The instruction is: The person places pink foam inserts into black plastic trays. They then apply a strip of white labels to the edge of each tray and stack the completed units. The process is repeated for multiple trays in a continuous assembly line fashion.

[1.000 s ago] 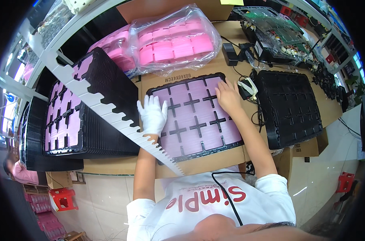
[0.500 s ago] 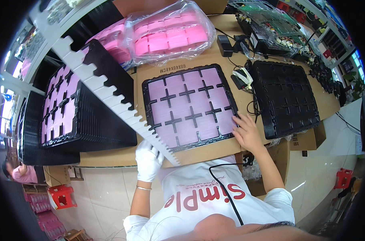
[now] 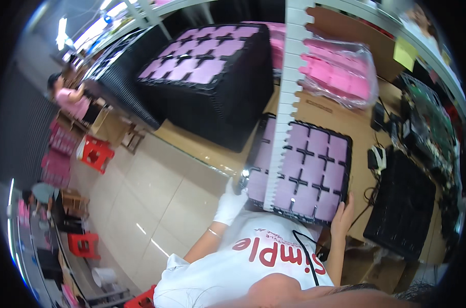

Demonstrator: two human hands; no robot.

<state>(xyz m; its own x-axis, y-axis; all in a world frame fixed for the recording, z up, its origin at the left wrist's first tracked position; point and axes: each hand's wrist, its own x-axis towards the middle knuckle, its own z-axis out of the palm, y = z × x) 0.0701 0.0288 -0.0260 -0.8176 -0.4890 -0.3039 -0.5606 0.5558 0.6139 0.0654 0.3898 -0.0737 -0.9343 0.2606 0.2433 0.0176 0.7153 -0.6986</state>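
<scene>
A black plastic tray (image 3: 349, 177) holds rows of lilac pads, divided by black cross-shaped ribs. Bare, my right hand (image 3: 340, 218) grips its right edge near the front corner, fingers along the rim. My left hand (image 3: 229, 206), in a white glove, is at the left edge with its thumb raised; its fingers are partly hidden there. A white toothed strip (image 3: 285, 102) crosses the view in front of the tray and covers part of the pads. To the left stands a tall stack of black trays (image 3: 197, 110), its top one filled with the same lilac pads.
Another black stack (image 3: 122, 72) stands farther left. Pink foam pieces in clear plastic (image 3: 340, 77) lie at the back. Black trays (image 3: 401, 205) sit at right, beside cables and a pile of green circuit boards (image 3: 430, 108). Red stools (image 3: 96, 154) and a co-worker (image 3: 74, 100) are beyond the table.
The view has swung left, bringing the tray stack and floor into the middle. My left hand has moved from the near edge to the tray's left side; the right stays at its right edge.
</scene>
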